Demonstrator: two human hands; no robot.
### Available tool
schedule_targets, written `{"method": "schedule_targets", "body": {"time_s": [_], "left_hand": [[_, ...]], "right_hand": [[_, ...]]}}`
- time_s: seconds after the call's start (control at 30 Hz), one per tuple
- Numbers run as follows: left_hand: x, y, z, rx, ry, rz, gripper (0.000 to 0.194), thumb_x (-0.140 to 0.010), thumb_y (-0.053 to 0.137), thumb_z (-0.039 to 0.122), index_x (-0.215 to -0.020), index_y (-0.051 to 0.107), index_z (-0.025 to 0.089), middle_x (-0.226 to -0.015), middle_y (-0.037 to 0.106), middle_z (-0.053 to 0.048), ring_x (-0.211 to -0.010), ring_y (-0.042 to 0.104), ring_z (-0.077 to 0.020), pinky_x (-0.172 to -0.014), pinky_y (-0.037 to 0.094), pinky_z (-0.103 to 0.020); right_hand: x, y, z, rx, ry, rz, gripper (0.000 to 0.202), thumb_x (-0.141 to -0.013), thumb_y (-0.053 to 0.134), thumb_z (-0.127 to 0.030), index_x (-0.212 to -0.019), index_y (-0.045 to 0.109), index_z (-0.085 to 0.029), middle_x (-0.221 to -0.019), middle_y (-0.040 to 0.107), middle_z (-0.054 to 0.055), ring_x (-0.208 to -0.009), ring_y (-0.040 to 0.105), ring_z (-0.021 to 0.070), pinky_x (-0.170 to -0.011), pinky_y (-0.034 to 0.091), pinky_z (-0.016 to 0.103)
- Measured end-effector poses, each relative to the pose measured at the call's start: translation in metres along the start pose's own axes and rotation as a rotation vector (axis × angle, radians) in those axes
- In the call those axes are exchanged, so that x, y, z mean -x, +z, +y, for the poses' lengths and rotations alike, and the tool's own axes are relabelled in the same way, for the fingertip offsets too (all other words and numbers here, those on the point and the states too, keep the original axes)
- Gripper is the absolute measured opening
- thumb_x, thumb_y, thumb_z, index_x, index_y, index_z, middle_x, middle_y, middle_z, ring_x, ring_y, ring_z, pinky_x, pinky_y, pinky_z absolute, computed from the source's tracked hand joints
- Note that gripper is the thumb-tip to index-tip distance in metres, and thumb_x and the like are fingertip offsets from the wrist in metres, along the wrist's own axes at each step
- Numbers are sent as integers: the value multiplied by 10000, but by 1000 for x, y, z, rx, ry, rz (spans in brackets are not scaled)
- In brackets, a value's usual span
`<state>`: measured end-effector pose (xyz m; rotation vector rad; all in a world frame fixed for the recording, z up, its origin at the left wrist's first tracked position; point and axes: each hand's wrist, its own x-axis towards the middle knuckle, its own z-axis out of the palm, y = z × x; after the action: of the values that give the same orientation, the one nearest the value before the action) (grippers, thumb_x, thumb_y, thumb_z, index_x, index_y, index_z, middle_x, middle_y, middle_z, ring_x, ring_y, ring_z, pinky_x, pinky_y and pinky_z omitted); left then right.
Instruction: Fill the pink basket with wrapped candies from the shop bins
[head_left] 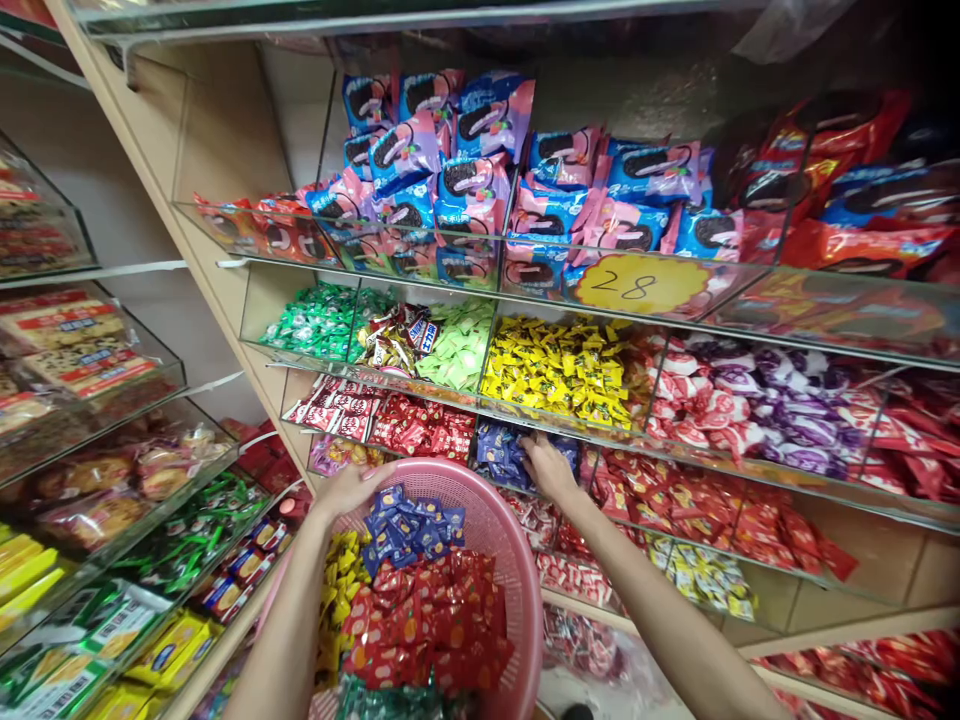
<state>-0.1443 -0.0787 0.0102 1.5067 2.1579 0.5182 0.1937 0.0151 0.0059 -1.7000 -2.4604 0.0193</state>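
My left hand (354, 490) is closed on the far left rim of a pink plastic basket (517, 545), thumb lying along the edge. In the basket are blue-wrapped candies (412, 525), red-wrapped candies (431, 620), yellow-wrapped candies (341, 585) and green-wrapped pieces (390, 700) at the near side. Beyond the basket's far right rim, my right hand (547, 468) reaches into a shelf compartment of blue-wrapped candies (499, 455). Its fingers curl down among the wrappers, their tips partly hidden.
Just above my right hand runs a shelf with yellow-wrapped candies (559, 370) behind a clear front lip. Higher up stand blue and pink cookie packs (480, 120) and a yellow price tag (641, 283) marked 28. Packaged cakes (67, 340) fill angled shelves at left.
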Motion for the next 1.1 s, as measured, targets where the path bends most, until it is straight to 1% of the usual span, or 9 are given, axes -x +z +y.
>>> {"method": "schedule_targets", "body": {"time_s": [0.17,0.23,0.3,0.43,0.53,0.63,0.73,0.87,1.1], "left_hand": [[-4,2,-1,-57,65,-46,546,-650,370,715,-513,474,197,-496,520,-10,-548,548,-194,-543,330,-240],[-6,3,-1,-62,68,-42,544,-651,373,716,-517,470,198,-507,528,-13,-549,548,-193,-538,325,-240],[-7,4,-1,-67,64,-33,541,-647,381,716,-518,467,198,-518,535,-14,-544,543,-188,-532,319,-238],[-7,5,1,-81,72,-33,541,-652,385,713,-515,470,196,-531,542,-18,-539,537,-182,-536,316,-237],[-6,4,1,-80,74,-23,542,-647,393,713,-527,490,194,-539,551,-30,-558,542,-193,-547,319,-240],[-6,4,1,-81,66,-30,555,-642,385,721,-530,499,190,-537,550,-33,-557,541,-194,-543,316,-240],[-6,4,2,-88,73,-50,578,-649,354,732,-529,496,185,-521,532,-22,-536,528,-180,-531,307,-233],[-4,4,7,-95,97,-42,594,-657,327,743,-517,469,184,-483,490,-5,-504,497,-160,-521,294,-230],[2,3,11,-27,64,-12,563,-632,386,728,-530,483,183,-490,494,-7,-512,488,-162,-532,298,-235]], "right_hand": [[15,-13,3,-195,-27,192,237,-829,423,-212,-1042,527,-208,-993,528,80,-800,545,175,-637,367,255],[24,-19,-3,-411,-28,296,212,-828,446,-282,-996,544,-198,-958,544,70,-738,536,156,-629,377,256],[34,-22,-14,-738,13,324,240,-791,506,-375,-930,549,-183,-845,566,43,-623,514,129,-564,380,244],[51,-21,-45,-1477,237,81,372,-662,634,-472,-862,502,-188,-532,473,-75,-371,367,64,-370,259,193],[61,-20,-63,-1760,328,-33,434,-590,712,-430,-883,504,-186,-495,468,-97,-358,383,49,-360,249,171],[66,-20,-73,-1862,372,-100,434,-590,724,-394,-910,510,-194,-570,549,-73,-421,490,61,-401,332,164],[68,-17,-84,-1931,339,-193,384,-596,725,-357,-872,514,-193,-655,602,-47,-485,555,72,-471,419,179],[64,-5,-106,-1930,299,-311,394,-574,744,-310,-858,509,-173,-612,604,-43,-523,592,86,-526,470,192],[45,25,-135,-1853,366,-302,443,-556,751,-273,-871,452,-182,-575,581,-61,-473,602,108,-509,514,234]]}}
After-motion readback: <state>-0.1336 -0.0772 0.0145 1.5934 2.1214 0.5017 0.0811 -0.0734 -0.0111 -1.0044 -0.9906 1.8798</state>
